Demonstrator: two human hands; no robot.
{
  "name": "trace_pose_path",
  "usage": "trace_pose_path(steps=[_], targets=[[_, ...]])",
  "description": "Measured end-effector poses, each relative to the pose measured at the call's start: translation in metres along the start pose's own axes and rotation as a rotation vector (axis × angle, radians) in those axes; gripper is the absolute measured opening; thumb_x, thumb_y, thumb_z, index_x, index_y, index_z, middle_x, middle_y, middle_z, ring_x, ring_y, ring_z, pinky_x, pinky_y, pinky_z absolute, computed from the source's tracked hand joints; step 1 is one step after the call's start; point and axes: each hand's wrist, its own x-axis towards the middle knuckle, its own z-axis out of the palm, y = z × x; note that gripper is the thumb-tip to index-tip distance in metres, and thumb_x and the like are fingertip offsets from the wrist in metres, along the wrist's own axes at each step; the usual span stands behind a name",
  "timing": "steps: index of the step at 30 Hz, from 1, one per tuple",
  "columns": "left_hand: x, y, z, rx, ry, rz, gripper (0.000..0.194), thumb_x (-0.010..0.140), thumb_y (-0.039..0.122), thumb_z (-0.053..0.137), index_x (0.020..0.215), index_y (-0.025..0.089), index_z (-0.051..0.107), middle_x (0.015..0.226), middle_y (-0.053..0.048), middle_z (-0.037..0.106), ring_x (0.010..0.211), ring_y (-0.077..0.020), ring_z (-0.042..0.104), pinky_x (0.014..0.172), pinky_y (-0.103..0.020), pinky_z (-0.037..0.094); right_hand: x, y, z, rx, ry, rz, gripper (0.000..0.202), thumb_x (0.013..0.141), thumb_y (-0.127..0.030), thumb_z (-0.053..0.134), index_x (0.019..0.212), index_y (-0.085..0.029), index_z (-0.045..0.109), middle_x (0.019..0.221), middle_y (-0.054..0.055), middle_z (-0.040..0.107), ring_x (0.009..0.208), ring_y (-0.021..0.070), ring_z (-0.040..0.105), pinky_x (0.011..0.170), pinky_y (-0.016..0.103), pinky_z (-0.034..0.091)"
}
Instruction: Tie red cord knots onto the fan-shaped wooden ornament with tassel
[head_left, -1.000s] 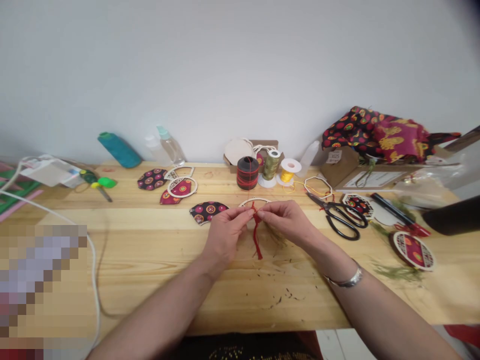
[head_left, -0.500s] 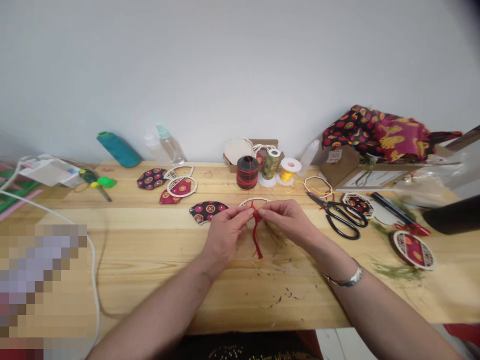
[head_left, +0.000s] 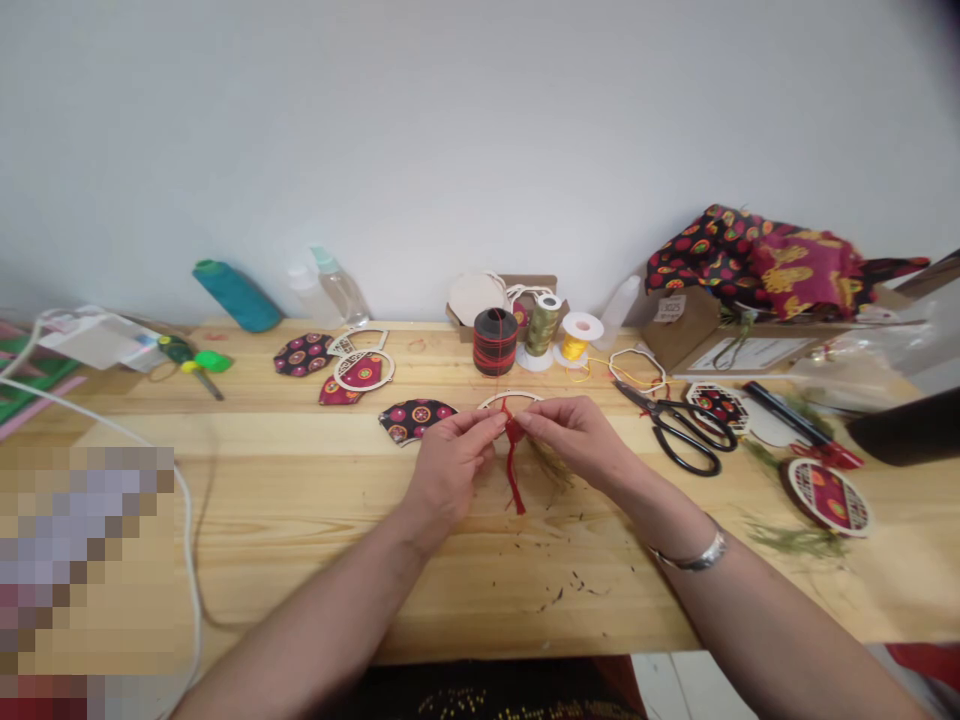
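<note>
At the centre of the frame, the left hand [head_left: 452, 462] and right hand [head_left: 581, 438] each pinch the red cord [head_left: 514, 480] between closed thumb and fingertips; its soft strands hang below them. At the right, an open cardboard box [head_left: 679, 325] carries crumpled cloth [head_left: 750, 262], black and maroon with round and gold patterns. A smaller cardboard box [head_left: 463, 322], upper centre, holds looped white cord [head_left: 531, 291]. Before it stand a ridged black-and-red spool [head_left: 493, 345], a green spool [head_left: 541, 328] and a yellow spool [head_left: 576, 347].
</note>
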Motion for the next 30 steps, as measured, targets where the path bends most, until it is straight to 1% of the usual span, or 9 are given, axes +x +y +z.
trace_pose_path(steps=[4,7,11,15,19,23,27,30], targets=[[-0.0015,0.0003,0.0007,0.012,-0.012,0.001,0.025,0.057,0.028,0.081,0.07,0.009,0.071,0.048,0.006,0.045,0.041,-0.0006,0.029,0.039,-0.017,0.016,0.0004,0.0007,0.0009,0.006,0.008,0.003,0.026,0.077,-0.039,0.063,0.078,-0.014,0.073,0.071,0.003,0.068,0.062,0.0113,0.054,0.059,0.025,0.04],[-0.0024,0.0001,0.0009,0.032,-0.014,0.012,0.023,0.058,0.027,0.08,0.071,0.01,0.071,0.05,0.005,0.048,0.042,-0.0007,0.03,0.04,-0.017,0.017,0.0006,0.0014,0.0019,0.018,0.012,0.024,0.023,0.074,-0.037,0.065,0.077,-0.014,0.073,0.07,0.002,0.068,0.061,0.0112,0.053,0.058,0.025,0.04],[-0.002,0.0002,0.0013,0.041,-0.003,0.021,0.021,0.058,0.026,0.08,0.071,0.011,0.072,0.05,0.005,0.05,0.042,-0.0011,0.031,0.04,-0.017,0.019,0.0005,0.0017,0.002,-0.001,0.023,0.054,0.021,0.075,-0.034,0.064,0.076,-0.014,0.072,0.066,0.002,0.067,0.057,0.0106,0.052,0.056,0.025,0.038],[-0.0014,0.0005,0.0014,0.031,0.016,0.052,0.019,0.057,0.024,0.079,0.07,0.012,0.072,0.051,0.004,0.053,0.043,-0.0019,0.033,0.04,-0.017,0.021,0.0006,-0.0002,0.0015,0.03,0.062,0.039,0.019,0.074,-0.032,0.064,0.076,-0.014,0.072,0.07,0.003,0.069,0.06,0.0115,0.054,0.059,0.026,0.04],[-0.0014,0.0,0.0006,0.045,-0.002,0.074,0.017,0.06,0.025,0.078,0.071,0.013,0.073,0.053,0.003,0.054,0.043,-0.0019,0.036,0.04,-0.017,0.021,0.0012,-0.0022,0.0013,0.176,0.103,0.078,0.016,0.069,-0.03,0.068,0.075,-0.015,0.071,0.074,0.003,0.07,0.067,0.0126,0.058,0.07,0.028,0.043],[-0.0011,-0.0009,0.0002,0.034,-0.01,0.064,0.017,0.06,0.023,0.077,0.071,0.011,0.072,0.054,0.003,0.055,0.042,-0.0018,0.037,0.04,-0.017,0.021,0.0026,0.0002,-0.0001,0.381,0.049,0.094,0.014,0.067,-0.028,0.071,0.073,-0.016,0.071,0.084,0.005,0.072,0.079,0.0149,0.061,0.08,0.03,0.043],[-0.0015,0.0001,0.001,-0.022,-0.026,0.033,0.018,0.058,0.021,0.077,0.069,0.01,0.069,0.051,0.003,0.053,0.041,-0.0013,0.035,0.04,-0.017,0.02,0.0038,0.0034,-0.0008,0.541,-0.036,0.141,0.01,0.065,-0.025,0.073,0.069,-0.015,0.072,0.097,0.009,0.071,0.086,0.0165,0.061,0.081,0.032,0.043],[-0.0026,0.0022,0.0019,-0.077,-0.045,-0.002,0.018,0.056,0.019,0.078,0.067,0.01,0.067,0.047,0.005,0.049,0.039,-0.0006,0.033,0.039,-0.016,0.017,0.0042,0.004,0.0001,0.586,-0.064,0.18,0.009,0.062,-0.023,0.074,0.067,-0.015,0.072,0.1,0.01,0.07,0.084,0.017,0.06,0.078,0.033,0.043]])
